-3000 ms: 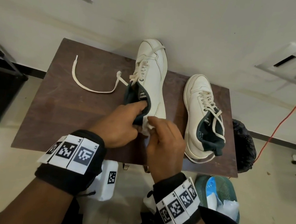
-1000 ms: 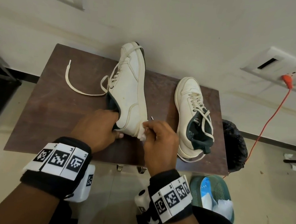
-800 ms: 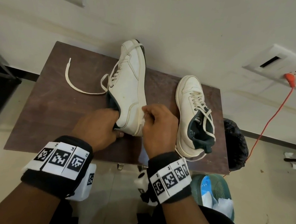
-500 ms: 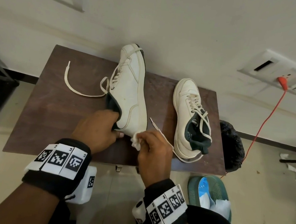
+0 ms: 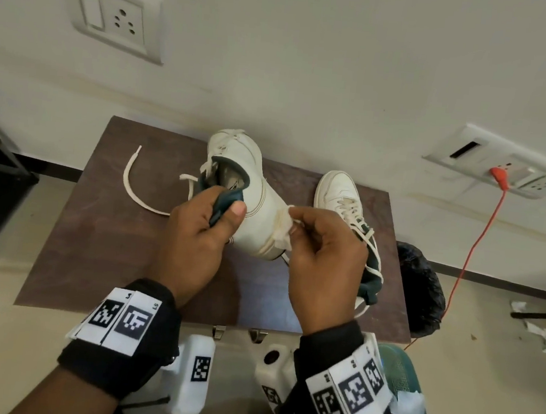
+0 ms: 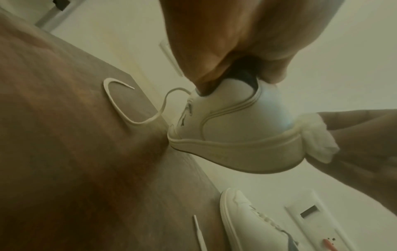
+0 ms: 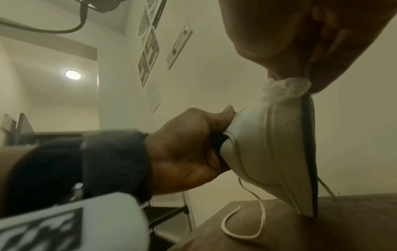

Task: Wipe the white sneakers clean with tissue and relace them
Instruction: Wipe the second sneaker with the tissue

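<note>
Nearest me, the left hand (image 5: 195,232) grips the dark collar of a white sneaker (image 5: 257,212), heel raised, toe down on the brown table (image 5: 101,240). The right hand (image 5: 323,255) pinches a wad of tissue (image 5: 283,228) against its heel. Just beyond lie the second sneaker (image 5: 341,193) and a loose lace (image 5: 134,183); farther back, wall sockets (image 5: 114,19).
</note>
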`<action>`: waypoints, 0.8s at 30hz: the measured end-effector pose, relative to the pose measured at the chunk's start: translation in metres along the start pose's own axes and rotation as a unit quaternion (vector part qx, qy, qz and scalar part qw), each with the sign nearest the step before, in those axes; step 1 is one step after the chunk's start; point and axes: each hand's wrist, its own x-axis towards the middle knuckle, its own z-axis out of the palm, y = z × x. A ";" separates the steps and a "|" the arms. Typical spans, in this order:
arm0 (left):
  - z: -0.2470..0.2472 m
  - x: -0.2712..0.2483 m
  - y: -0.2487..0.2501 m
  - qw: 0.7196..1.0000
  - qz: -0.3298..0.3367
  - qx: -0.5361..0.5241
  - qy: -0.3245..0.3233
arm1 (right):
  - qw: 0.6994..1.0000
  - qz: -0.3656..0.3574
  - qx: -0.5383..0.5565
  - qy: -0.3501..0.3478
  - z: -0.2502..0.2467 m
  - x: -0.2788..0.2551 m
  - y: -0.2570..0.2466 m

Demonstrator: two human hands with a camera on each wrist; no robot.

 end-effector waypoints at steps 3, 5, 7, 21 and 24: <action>0.001 0.000 0.004 0.999 -0.008 -0.018 0.034 | 0.999 -0.048 -0.015 0.010 0.000 -0.015 -0.007; 0.002 0.000 0.009 0.998 -0.011 -0.030 0.047 | 0.997 -0.067 -0.019 0.014 0.000 -0.020 -0.008; 0.003 0.002 0.010 0.998 -0.018 -0.040 0.054 | 0.996 -0.078 -0.028 0.010 0.001 -0.022 -0.009; 0.014 0.010 0.018 0.994 -0.031 -0.056 0.090 | 0.992 -0.110 -0.053 0.034 0.002 -0.016 -0.011; 0.022 0.012 0.019 0.992 -0.037 -0.076 0.096 | 0.992 -0.116 -0.044 -0.011 0.006 -0.036 -0.004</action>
